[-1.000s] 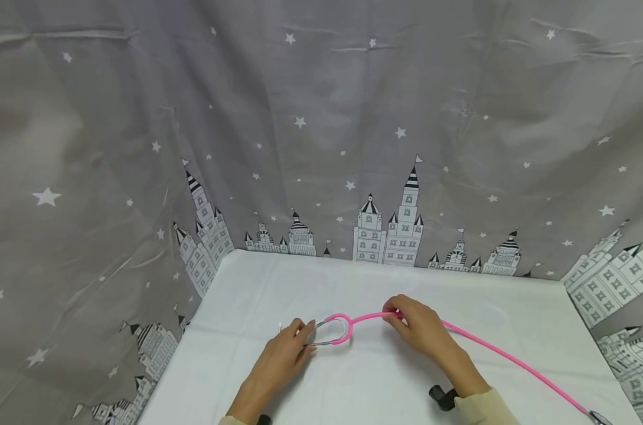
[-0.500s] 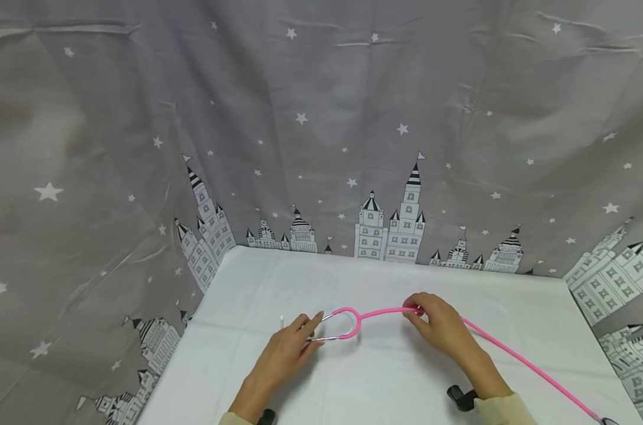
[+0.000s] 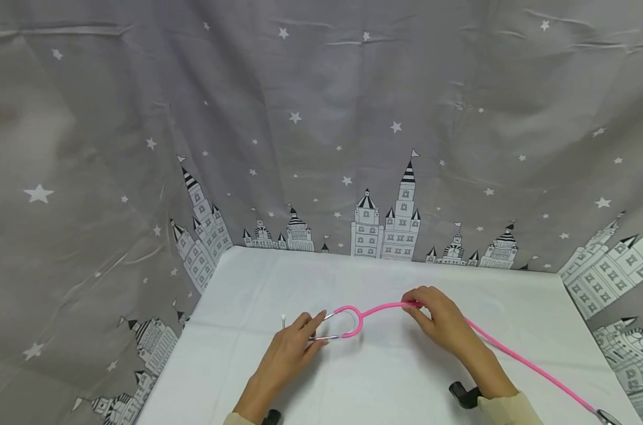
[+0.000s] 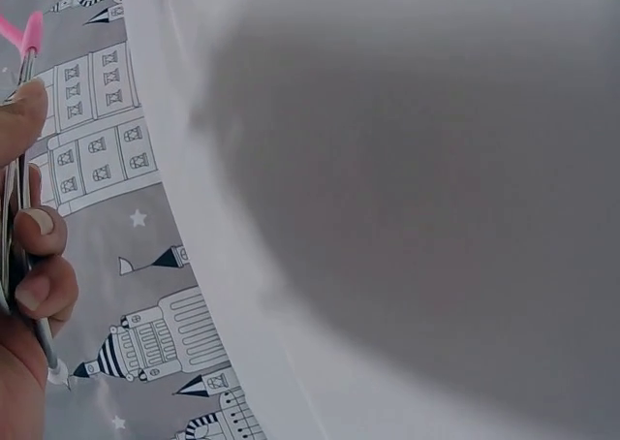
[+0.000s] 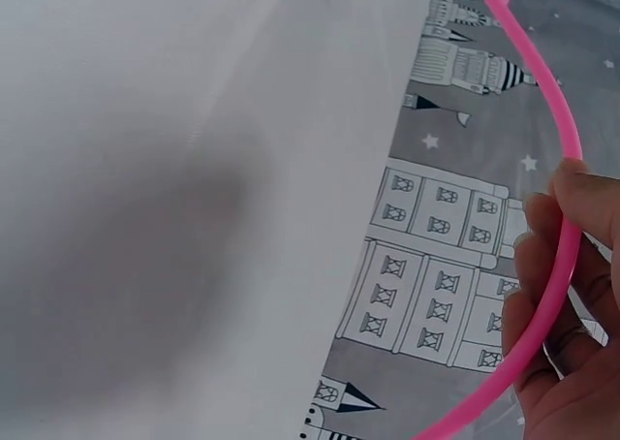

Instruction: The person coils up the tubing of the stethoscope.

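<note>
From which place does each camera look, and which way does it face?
Head: worn on the head, facing forward and down at the white table, pink stethoscope and grey curtain; left hand, right hand and sleeves show.
Left wrist: worn there, facing the table and curtain; the left hand, cut off by the edge, holds the metal tubes.
Right wrist: worn there, facing table and curtain; the right hand holds the pink tube.
Shared: head and right wrist both show the right hand's grip.

A lightly creased white cloth [image 3: 374, 378] covers the table [image 3: 231, 366].
</note>
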`<state>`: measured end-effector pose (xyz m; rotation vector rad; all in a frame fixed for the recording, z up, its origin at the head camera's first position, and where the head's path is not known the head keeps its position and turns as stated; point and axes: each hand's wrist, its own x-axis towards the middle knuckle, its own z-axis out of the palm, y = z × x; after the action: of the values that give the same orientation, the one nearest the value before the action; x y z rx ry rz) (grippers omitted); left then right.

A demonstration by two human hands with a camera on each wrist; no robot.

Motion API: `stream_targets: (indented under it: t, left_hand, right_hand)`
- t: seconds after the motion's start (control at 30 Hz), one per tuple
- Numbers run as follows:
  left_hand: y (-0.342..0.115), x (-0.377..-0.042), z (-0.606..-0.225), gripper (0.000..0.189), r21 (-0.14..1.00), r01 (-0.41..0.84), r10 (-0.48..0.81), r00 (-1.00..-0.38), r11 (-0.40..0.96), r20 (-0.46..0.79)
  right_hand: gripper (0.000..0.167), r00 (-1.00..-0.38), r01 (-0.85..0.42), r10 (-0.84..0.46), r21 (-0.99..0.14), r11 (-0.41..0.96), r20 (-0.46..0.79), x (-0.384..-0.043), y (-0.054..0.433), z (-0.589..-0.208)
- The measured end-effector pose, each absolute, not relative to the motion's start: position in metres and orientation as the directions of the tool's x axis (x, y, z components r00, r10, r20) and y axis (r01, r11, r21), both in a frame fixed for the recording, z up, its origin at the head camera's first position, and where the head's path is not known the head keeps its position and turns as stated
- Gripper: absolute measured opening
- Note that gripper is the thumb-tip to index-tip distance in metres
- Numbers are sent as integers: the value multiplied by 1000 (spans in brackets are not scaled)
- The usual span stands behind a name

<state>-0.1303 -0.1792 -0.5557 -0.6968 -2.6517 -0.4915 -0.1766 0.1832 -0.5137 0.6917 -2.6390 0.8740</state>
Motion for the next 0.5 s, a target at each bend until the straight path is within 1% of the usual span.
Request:
stream_targets:
  t: [0.23, 0.37, 0.5]
  left_hand:
    - [-176, -129, -552, 61, 265, 511, 393, -832, 818, 390]
    - [-174, -127, -552, 60, 267, 527, 399, -820, 807, 410]
    - [-172, -127, -551, 60, 250, 548, 416, -801, 798, 430]
  right_hand:
    - [17, -848, -522, -350, -508, 686, 398, -178, 178, -507]
    - [17, -848, -524, -355, -525, 671, 393, -177, 175, -503]
    - [18, -830, -555, -375, -541, 632, 414, -177, 170, -498]
